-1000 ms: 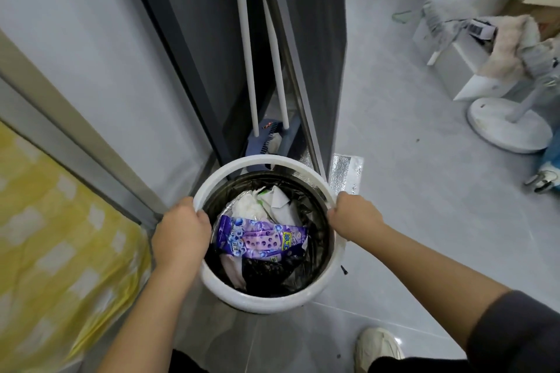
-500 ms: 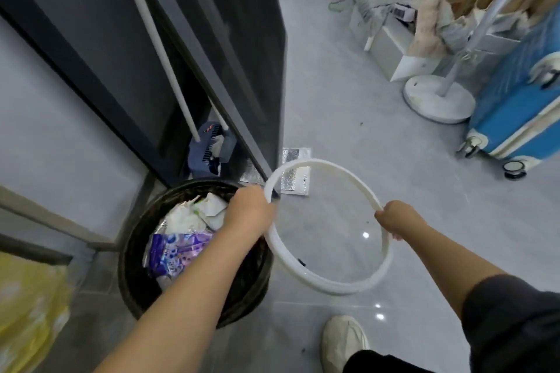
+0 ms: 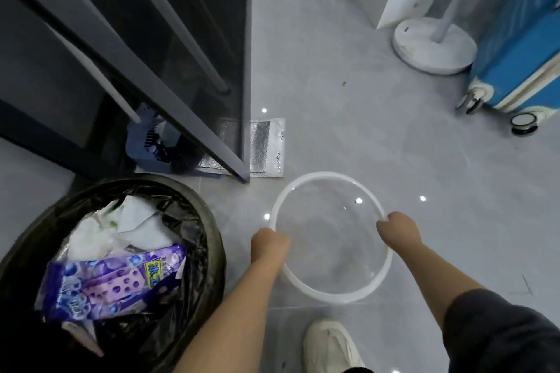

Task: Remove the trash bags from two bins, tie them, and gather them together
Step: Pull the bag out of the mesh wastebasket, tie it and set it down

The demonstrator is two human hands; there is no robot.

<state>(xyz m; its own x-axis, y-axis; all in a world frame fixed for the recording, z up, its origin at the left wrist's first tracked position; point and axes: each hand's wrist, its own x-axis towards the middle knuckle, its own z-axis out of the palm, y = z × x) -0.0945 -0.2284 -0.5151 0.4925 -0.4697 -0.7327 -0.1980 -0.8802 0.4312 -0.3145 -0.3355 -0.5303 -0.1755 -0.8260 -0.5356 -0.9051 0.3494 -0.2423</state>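
Note:
A round bin [image 3: 212, 239] lined with a black trash bag [image 3: 194, 221] stands at the lower left, full of white paper and a purple wrapper [image 3: 112, 285]. The bag's edge folds over the bin's rim. To its right I hold the bin's white retaining ring [image 3: 321, 175] low over the floor. My left hand [image 3: 268, 244] grips the ring's left side and my right hand [image 3: 398, 230] grips its right side.
A dark door frame [image 3: 188, 118] stands behind the bin, with a blue dustpan and brush [image 3: 151, 142] beside it. A silver foil pouch [image 3: 266, 145] lies on the grey floor. A white fan base [image 3: 433, 48] and blue suitcase [image 3: 521, 48] are far right. My shoe [image 3: 330, 345] is below.
Both hands lifted the white ring off the bin, carried it to the right and lowered it toward the floor. The bag's folded edge now shows bare on the bin.

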